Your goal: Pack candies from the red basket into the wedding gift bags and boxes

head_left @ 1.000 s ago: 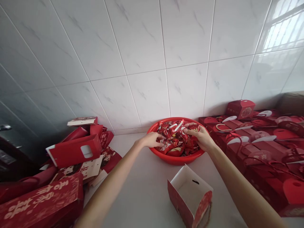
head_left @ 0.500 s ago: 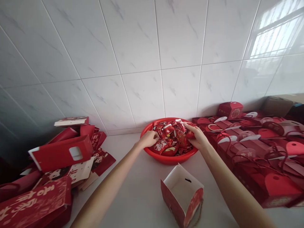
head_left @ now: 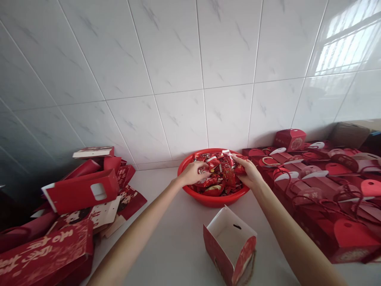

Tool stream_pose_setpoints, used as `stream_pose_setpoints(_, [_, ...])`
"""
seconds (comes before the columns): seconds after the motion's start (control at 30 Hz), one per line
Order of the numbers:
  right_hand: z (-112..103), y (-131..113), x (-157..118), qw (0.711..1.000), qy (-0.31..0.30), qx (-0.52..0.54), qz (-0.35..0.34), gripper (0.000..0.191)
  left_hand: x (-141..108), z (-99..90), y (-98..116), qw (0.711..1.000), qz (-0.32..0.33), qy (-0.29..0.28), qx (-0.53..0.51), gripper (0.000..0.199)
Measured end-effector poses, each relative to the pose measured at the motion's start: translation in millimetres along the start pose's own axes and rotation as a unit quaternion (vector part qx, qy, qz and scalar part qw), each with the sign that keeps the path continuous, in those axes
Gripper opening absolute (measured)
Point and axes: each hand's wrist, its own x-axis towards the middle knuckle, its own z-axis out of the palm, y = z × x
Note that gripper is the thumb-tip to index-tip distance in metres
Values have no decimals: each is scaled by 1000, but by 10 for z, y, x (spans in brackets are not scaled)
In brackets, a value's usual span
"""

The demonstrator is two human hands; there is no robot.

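Note:
A red plastic basin (head_left: 214, 201) stands against the wall, heaped with shiny red wrapped candies (head_left: 214, 190). My left hand (head_left: 193, 174) reaches over its left side, thumb and fingers apart just above the wrappers. On the opposite side, my right hand (head_left: 250, 172) has its fingers closed around a red candy packet (head_left: 240, 169); part of that packet is hidden by the fingers. In front of the basin sits an open red gift box (head_left: 218, 254) with a white inside, a slot in its far flap and a twisted cord handle on the near right.
Rows of red gift boxes (head_left: 312, 194) with cord handles cover the right side, one more box (head_left: 289, 139) standing on top at the back. At left lies a loose pile of red cartons (head_left: 86, 190) and flat printed card. A tiled wall (head_left: 178, 119) rises behind the white tabletop (head_left: 166, 230).
My left hand has shifted slightly right across the candies, and its fingers have spread from a closer curl. The right hand stays at the same packet. The view has shifted slightly.

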Motion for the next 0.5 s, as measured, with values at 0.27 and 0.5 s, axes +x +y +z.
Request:
stream_pose_setpoints(0.27, [9, -8, -16, 1000, -7, -6, -11, 37, 421, 221, 204, 976, -30, -212, 46, 40])
stream_pose_setpoints(0.5, [17, -10, -15, 1000, -6, -10, -11, 39, 508, 299, 261, 984, -17, -178, 11, 30])
